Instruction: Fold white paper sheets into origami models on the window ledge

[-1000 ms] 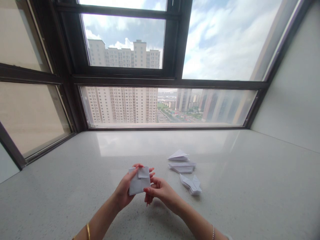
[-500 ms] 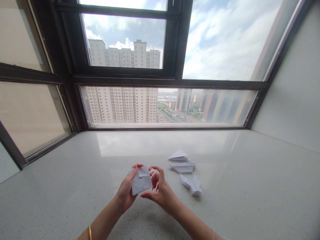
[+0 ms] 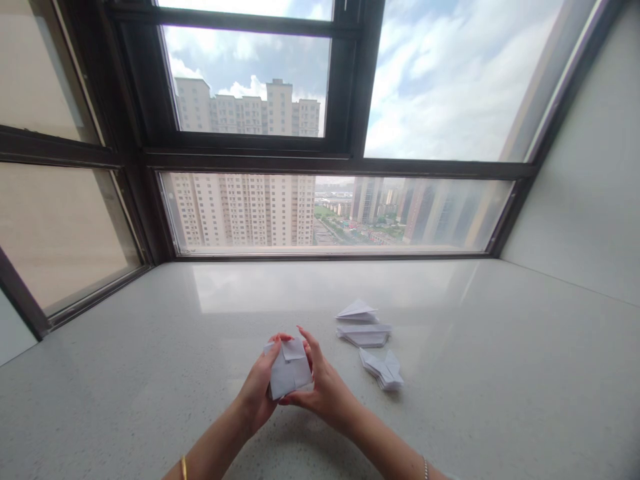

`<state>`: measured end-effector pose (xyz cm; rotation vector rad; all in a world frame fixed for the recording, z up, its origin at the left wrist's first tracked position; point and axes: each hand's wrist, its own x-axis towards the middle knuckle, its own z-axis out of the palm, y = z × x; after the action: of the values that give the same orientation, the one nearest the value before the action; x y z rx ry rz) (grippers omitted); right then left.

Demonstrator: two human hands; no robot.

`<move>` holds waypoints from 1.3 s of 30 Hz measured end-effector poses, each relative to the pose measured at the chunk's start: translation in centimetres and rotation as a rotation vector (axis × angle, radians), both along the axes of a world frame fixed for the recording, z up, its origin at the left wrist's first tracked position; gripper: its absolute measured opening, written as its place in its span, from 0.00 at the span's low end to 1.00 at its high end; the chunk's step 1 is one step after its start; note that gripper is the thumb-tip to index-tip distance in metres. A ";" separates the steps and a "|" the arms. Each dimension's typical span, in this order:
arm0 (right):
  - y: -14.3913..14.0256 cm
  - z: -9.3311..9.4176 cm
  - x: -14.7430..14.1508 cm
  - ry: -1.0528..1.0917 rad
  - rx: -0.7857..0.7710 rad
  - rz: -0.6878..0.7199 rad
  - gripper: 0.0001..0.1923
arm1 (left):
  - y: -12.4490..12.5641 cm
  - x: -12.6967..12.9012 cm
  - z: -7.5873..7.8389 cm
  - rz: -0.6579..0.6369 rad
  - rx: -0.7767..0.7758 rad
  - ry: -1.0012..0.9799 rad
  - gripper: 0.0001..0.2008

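A folded white paper square (image 3: 291, 375) is held above the sill, tilted toward me, with a small flap along its upper part. My left hand (image 3: 260, 390) is closed on its left side, thumb on top and fingers underneath. At the right side is my right hand (image 3: 323, 387): its thumb lies along the lower edge, some fingers are by the right edge, and the index finger sticks up. The right fingertips behind the paper are partly hidden.
To the right of my hands, three white folded-paper pieces lie in a column: a pointed one (image 3: 357, 311), a long flat one (image 3: 365, 335) and a winged stack (image 3: 383, 369). They rest on a speckled pale sill (image 3: 150, 347) below a dark window frame (image 3: 330, 257).
The paper square and my left hand have shifted slightly right and down. My right hand has come in around the square's right and lower edges, its index finger now straighter.
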<state>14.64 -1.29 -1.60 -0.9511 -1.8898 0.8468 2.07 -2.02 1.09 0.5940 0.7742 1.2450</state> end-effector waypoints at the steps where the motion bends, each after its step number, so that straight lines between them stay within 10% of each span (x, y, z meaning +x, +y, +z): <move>1: 0.0 0.0 0.0 -0.001 0.005 0.004 0.53 | 0.0 0.1 0.0 0.002 0.009 0.002 0.05; 39: -0.1 0.0 0.0 0.004 -0.023 0.031 0.54 | 0.1 -0.1 0.0 -0.085 0.029 -0.044 0.24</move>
<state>14.68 -1.35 -1.56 -0.9360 -1.8995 0.8896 1.95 -1.96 1.07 0.6152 0.6884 1.1887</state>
